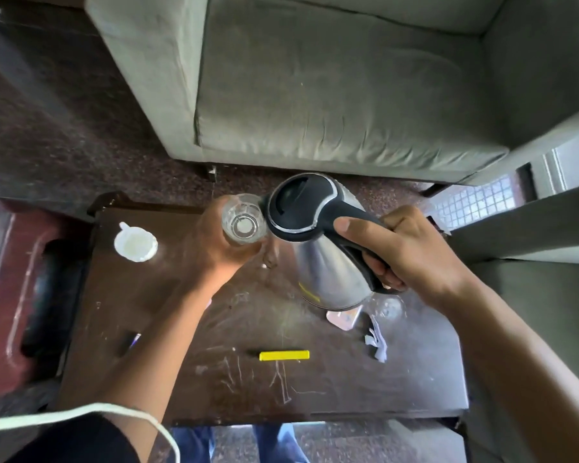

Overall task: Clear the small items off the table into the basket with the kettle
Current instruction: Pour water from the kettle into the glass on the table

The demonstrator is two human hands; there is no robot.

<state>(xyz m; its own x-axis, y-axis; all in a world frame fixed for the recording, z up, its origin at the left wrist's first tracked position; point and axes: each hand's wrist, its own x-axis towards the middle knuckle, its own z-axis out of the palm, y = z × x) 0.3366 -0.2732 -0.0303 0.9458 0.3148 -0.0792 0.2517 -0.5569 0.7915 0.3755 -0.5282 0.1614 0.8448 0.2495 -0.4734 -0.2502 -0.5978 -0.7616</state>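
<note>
While right hand [411, 252] fingers [358, 228] clench the tilted kettle [318, 248] handle, left hand [221, 248] fingers grasp a glass [243, 222] beside its spout, above the bench [214, 372].

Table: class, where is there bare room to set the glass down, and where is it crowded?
Free: the patch between the white cup and the yellow bar, and the near edge of the table. Crowded: under the kettle, by the paper scraps.

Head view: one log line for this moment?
left hand: holds glass | right hand: grips kettle, tilted toward glass | table: yellow bar, white cup
</note>
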